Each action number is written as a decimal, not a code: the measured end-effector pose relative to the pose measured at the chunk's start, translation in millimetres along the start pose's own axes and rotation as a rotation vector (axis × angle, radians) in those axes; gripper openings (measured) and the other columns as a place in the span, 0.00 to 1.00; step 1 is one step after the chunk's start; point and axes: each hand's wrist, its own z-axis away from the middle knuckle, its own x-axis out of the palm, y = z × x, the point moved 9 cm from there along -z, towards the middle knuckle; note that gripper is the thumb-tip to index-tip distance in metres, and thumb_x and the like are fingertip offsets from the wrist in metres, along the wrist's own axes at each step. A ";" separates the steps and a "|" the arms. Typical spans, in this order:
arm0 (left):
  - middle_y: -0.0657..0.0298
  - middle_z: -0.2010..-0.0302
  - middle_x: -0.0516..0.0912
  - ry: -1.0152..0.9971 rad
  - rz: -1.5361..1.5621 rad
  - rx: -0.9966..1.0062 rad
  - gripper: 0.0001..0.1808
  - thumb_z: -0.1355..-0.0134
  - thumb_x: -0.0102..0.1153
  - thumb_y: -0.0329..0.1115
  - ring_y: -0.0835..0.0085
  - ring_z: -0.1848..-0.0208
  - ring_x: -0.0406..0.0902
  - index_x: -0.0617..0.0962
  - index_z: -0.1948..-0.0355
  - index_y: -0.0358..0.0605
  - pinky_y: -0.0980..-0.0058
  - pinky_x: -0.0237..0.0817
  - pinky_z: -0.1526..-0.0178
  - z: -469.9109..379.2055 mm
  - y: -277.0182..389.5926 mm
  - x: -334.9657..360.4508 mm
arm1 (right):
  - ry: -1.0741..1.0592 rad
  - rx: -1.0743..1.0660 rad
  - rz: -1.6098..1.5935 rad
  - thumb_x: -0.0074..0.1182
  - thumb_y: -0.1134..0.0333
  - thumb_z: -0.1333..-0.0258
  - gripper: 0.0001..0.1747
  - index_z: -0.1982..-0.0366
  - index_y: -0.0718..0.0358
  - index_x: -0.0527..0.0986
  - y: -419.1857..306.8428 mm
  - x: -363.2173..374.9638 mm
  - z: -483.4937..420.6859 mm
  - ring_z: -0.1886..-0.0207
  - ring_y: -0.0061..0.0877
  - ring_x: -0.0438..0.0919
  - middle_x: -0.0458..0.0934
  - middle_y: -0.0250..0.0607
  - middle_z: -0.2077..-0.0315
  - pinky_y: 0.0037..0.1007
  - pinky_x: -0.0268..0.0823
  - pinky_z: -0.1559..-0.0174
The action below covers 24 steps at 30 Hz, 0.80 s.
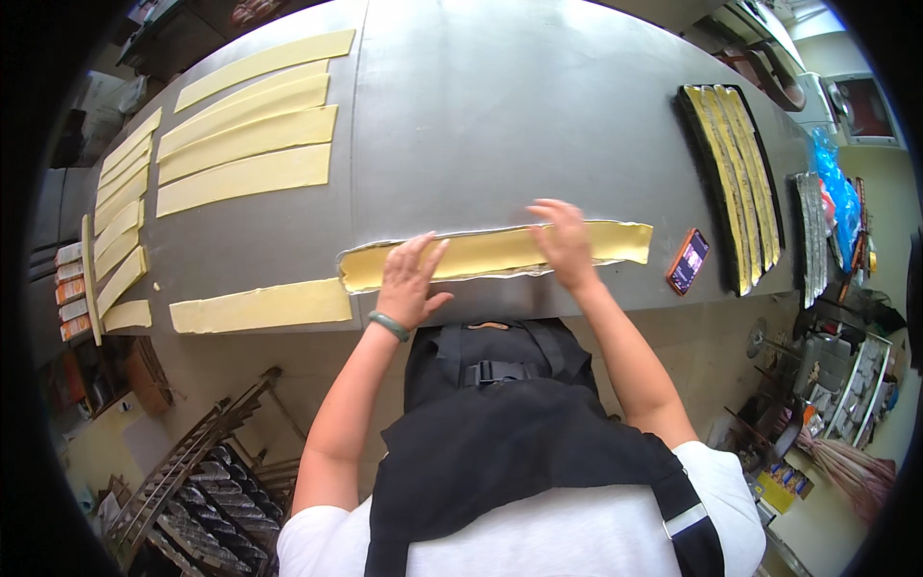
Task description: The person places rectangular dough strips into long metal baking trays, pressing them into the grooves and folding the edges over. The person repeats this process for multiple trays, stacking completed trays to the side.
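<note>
A long, narrow foil-edged mould [533, 273] lies across the metal table before me, lined with a yellow dough strip [497, 252]. My left hand [409, 280], with a green bangle [389, 326] at the wrist, is over the mould's left part, fingers spread and tips near its far rim. Farther right, my right hand [566, 241] is slightly blurred over the lining, fingers loosely bent and apart. Whether its fingertips touch the dough cannot be told. A flat dough strip [259, 306] lies along the table's near edge, its right end against the mould's left end.
More dough strips [245, 177] lie in rows at the left, by a wooden stick [91, 281]. On the right are a phone [688, 262], a black tray [758, 155] of lined moulds, more foil moulds [813, 238] and a blue plastic bag [836, 187]. A rack [209, 447] stands at lower left.
</note>
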 end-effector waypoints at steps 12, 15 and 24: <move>0.61 0.19 0.56 -0.140 -0.198 -0.037 0.72 0.56 0.78 0.65 0.61 0.16 0.46 0.53 0.19 0.46 0.47 0.25 0.16 -62.4 46.3 70.7 | 0.263 0.655 0.404 0.73 0.59 0.47 0.20 0.56 0.59 0.82 168.7 -111.2 99.5 0.46 0.38 0.79 0.83 0.39 0.53 0.39 0.72 0.45; 0.62 0.19 0.57 -0.110 -0.152 -0.038 0.72 0.57 0.79 0.64 0.62 0.16 0.47 0.53 0.19 0.46 0.47 0.25 0.16 -62.6 46.3 69.9 | 0.324 0.591 0.482 0.75 0.63 0.51 0.19 0.60 0.58 0.78 151.9 -108.6 94.6 0.50 0.38 0.76 0.80 0.38 0.57 0.40 0.70 0.46; 0.63 0.19 0.56 -0.160 -0.219 -0.057 0.71 0.56 0.79 0.62 0.63 0.16 0.46 0.53 0.18 0.48 0.47 0.24 0.16 -63.1 46.0 72.3 | 0.210 0.460 0.458 0.72 0.64 0.44 0.18 0.62 0.58 0.71 151.1 -112.8 86.1 0.55 0.45 0.77 0.79 0.41 0.61 0.42 0.71 0.52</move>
